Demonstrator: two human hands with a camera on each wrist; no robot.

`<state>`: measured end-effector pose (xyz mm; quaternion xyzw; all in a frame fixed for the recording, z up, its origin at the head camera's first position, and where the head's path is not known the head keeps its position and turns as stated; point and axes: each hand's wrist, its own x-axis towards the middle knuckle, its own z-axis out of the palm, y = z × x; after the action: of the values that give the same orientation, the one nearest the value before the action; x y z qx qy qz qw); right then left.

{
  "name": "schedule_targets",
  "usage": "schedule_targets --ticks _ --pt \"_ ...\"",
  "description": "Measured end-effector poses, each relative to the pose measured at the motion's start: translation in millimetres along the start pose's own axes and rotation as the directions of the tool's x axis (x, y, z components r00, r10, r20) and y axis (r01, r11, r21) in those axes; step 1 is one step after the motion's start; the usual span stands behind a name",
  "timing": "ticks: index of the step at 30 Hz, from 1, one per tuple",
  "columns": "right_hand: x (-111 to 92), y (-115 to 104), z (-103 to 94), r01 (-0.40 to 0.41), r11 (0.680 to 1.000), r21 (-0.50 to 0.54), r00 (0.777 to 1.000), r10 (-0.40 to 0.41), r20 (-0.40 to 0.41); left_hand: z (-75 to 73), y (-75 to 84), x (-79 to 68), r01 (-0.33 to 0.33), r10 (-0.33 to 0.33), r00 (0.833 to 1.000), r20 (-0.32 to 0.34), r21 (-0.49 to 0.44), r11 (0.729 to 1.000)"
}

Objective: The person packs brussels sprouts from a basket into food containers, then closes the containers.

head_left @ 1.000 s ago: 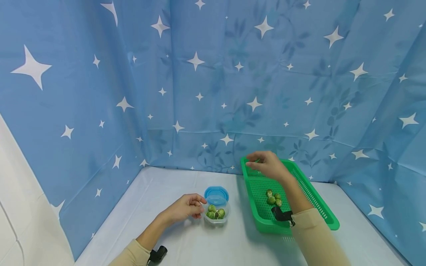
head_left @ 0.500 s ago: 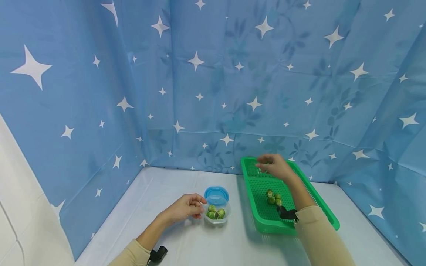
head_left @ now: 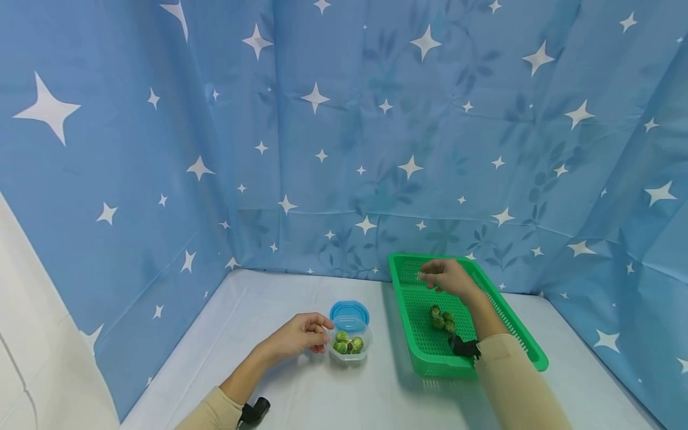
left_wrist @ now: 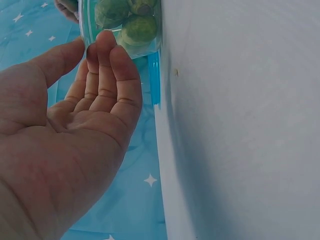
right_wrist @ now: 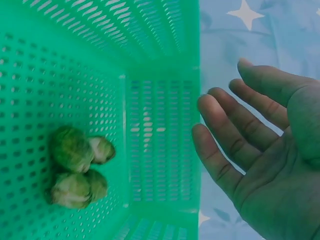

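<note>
- a blue curtain (head_left: 344,119) printed with white stars and faint leafy sprigs hangs behind and along both sides; a pale wall (head_left: 37,358) shows at the far left.
- the worktop (head_left: 301,400) is white, with soft shadows under the hands and things.
- a clear container (head_left: 348,358) sits near the middle of the worktop, holding a few green brussels sprouts (head_left: 340,347).
- a blue lid (head_left: 349,310) lies just behind the container; whether the two are joined, i cannot tell.
- the left hand (head_left: 301,335) is at the container's left side, palm turned towards it, its fingers (left_wrist: 127,82) gently bent and close together, the thumb apart. they pinch nothing; whether the tips touch the container wall is unclear.
- to the right stands a long green basket (head_left: 441,367) with perforated sides and base.
- four more sprouts (head_left: 438,323) lie clustered on the basket's floor.
- the right hand (head_left: 447,277) is above the basket's far part, clear of the sprouts, its fingers (right_wrist: 220,165) loosely bent and slightly spread, with nothing between them.
- both arms wear beige sleeves (head_left: 516,376), with a small black camera (head_left: 255,411) at each wrist.
</note>
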<state>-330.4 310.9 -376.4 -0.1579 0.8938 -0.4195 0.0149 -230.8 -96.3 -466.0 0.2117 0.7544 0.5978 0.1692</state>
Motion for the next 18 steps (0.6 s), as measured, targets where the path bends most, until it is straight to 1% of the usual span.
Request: schedule_targets --ticks 5,8,13,15,18 --pt "2 13 3.0 -0.034 0.999 -0.035 0.999 0.035 0.036 0.1 0.6 -0.7 0.002 -0.002 1.000 0.001 -0.001 1.000" --pt "1 17 4.0 -0.044 0.998 -0.055 0.997 0.047 0.054 0.3 0.7 -1.4 0.005 -0.005 1.000 0.000 0.001 1.000" --pt "-5 15 2.5 -0.081 0.994 -0.074 0.993 0.086 0.077 0.6 1.3 -1.4 -0.001 0.001 1.000 -0.001 0.002 1.000" --pt "-8 14 1.3 -0.096 0.991 -0.097 0.991 0.104 0.084 0.5 1.3 -1.2 -0.001 0.001 1.000 0.001 -0.001 1.000" --pt "-11 12 0.6 -0.149 0.982 -0.112 0.984 0.159 0.077 0.1 1.1 -0.7 0.000 0.000 1.000 0.003 -0.002 1.000"
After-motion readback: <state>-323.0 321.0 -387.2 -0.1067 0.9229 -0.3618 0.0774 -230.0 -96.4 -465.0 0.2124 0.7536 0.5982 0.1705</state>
